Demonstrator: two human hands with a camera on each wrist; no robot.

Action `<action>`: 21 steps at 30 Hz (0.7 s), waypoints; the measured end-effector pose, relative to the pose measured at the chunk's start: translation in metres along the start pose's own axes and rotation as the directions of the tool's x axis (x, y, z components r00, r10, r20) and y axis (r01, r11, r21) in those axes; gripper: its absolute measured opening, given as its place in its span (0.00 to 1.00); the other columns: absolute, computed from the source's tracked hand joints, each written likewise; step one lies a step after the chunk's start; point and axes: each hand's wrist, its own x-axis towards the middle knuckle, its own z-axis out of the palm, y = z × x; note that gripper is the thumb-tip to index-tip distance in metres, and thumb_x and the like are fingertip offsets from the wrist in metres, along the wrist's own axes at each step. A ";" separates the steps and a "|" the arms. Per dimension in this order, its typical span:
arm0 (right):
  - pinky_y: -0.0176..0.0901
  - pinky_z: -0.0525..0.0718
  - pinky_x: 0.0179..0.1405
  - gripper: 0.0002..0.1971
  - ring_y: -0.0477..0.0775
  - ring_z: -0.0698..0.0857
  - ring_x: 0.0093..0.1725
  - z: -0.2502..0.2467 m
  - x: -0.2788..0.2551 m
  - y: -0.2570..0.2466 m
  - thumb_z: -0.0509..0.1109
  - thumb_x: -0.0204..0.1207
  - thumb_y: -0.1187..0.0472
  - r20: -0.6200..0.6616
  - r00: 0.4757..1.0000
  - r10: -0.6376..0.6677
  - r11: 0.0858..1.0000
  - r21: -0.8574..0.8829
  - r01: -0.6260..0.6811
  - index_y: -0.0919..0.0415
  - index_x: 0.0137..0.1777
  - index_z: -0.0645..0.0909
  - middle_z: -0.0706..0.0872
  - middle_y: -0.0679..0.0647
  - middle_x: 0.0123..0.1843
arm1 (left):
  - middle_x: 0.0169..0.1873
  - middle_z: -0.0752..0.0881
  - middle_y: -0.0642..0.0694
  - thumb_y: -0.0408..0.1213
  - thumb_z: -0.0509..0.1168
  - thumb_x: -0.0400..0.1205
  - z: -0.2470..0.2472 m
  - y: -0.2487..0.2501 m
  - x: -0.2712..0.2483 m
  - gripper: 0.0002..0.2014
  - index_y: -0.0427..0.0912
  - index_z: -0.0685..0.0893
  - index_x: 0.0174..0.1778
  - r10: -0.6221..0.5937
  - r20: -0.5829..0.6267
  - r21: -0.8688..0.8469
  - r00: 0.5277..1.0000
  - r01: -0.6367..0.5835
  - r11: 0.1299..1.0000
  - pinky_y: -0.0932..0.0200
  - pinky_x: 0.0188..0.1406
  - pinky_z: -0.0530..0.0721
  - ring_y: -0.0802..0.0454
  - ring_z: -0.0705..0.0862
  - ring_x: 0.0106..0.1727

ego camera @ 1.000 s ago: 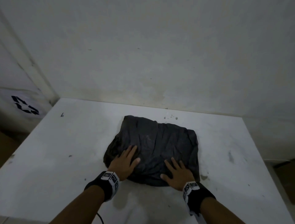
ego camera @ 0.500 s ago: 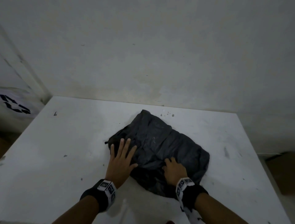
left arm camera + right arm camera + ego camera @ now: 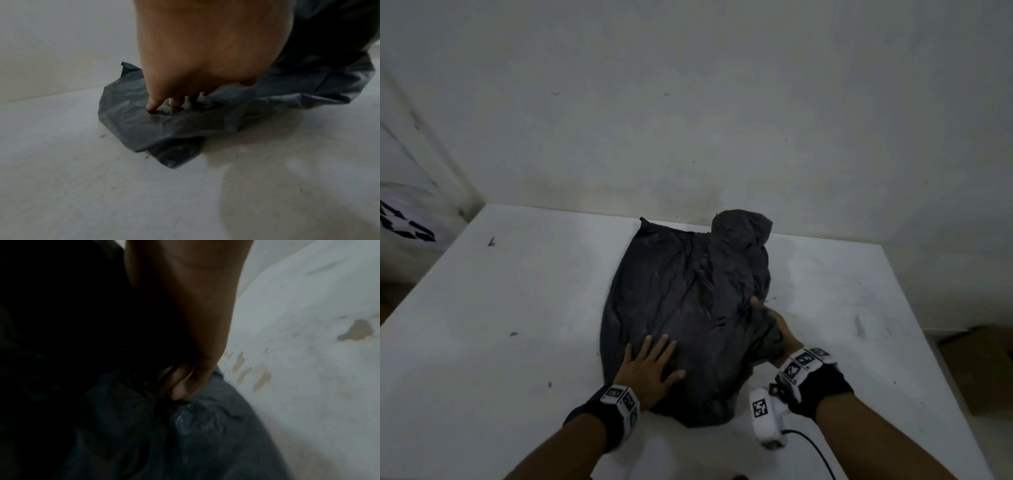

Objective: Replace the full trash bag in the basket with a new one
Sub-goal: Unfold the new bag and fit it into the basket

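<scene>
Bag: a dark plastic trash bag [image 3: 688, 308] lies crumpled but mostly spread on the white table [image 3: 500, 308], its far end bunched into a lump close to the wall [image 3: 688, 120]. It looks empty and limp, so I judge it to be the new one being opened out.

Left hand: the left hand [image 3: 650, 370] lies flat on the near left part of the bag, fingers straight and spread. In the left wrist view the fingertips [image 3: 153, 107] dent the plastic. It seems to act as an anchor, pinning one layer so the sheet cannot slide on the smooth top.

Right hand: the right hand [image 3: 774, 329] is at the bag's near right edge with plastic gathered over it. The right wrist view shows its fingers [image 3: 180, 386] curled and pinching a fold. Likely reason: pulling one layer free against the pinned side to find or widen the mouth.

Basket: not in view, nor any full bag; I cannot tell where they stand.

Stage: judged as preparing the fresh bag, with fitting it into the basket not yet done.

Handling: thin film clings to itself, so the layers may resist parting.

Risk: a hard tug against the pinned side could stretch or tear the plastic.
</scene>
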 end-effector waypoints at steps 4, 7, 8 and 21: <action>0.41 0.75 0.52 0.20 0.54 0.78 0.58 -0.060 -0.005 -0.016 0.55 0.88 0.57 -0.156 0.987 -0.047 0.971 -0.237 0.009 0.73 0.67 0.77 0.80 0.60 0.64 | 0.84 0.38 0.56 0.79 0.13 0.55 -0.003 -0.013 0.006 0.60 0.57 0.41 0.85 -0.124 0.042 0.045 0.991 0.122 0.991 0.31 0.79 0.38 0.39 0.39 0.85; 0.45 0.76 0.58 0.20 0.60 0.82 0.61 -0.109 -0.003 -0.009 0.57 0.86 0.48 -0.246 0.969 0.005 0.750 -0.640 -0.166 0.64 0.56 0.82 0.81 0.68 0.68 | 0.85 0.42 0.56 0.69 0.33 0.81 -0.013 -0.016 0.009 0.39 0.53 0.43 0.85 -0.259 0.012 0.050 0.966 0.258 0.965 0.28 0.78 0.38 0.34 0.43 0.84; 0.45 0.74 0.64 0.19 0.61 0.79 0.68 -0.121 -0.004 -0.006 0.56 0.86 0.47 -0.289 0.957 0.000 0.615 -0.755 -0.228 0.60 0.60 0.81 0.78 0.65 0.72 | 0.85 0.48 0.52 0.66 0.34 0.82 -0.016 -0.014 0.011 0.38 0.49 0.48 0.86 -0.282 -0.018 0.068 0.959 0.282 0.957 0.26 0.76 0.37 0.32 0.46 0.84; 0.70 0.49 0.80 0.33 0.65 0.44 0.85 -0.082 0.004 0.089 0.39 0.83 0.35 -0.125 0.991 0.041 -0.150 -0.982 -0.118 0.42 0.85 0.38 0.39 0.44 0.87 | 0.83 0.32 0.56 0.69 0.39 0.81 -0.009 0.012 0.019 0.38 0.58 0.35 0.83 -0.205 0.099 0.124 0.974 0.192 0.974 0.20 0.74 0.46 0.36 0.36 0.84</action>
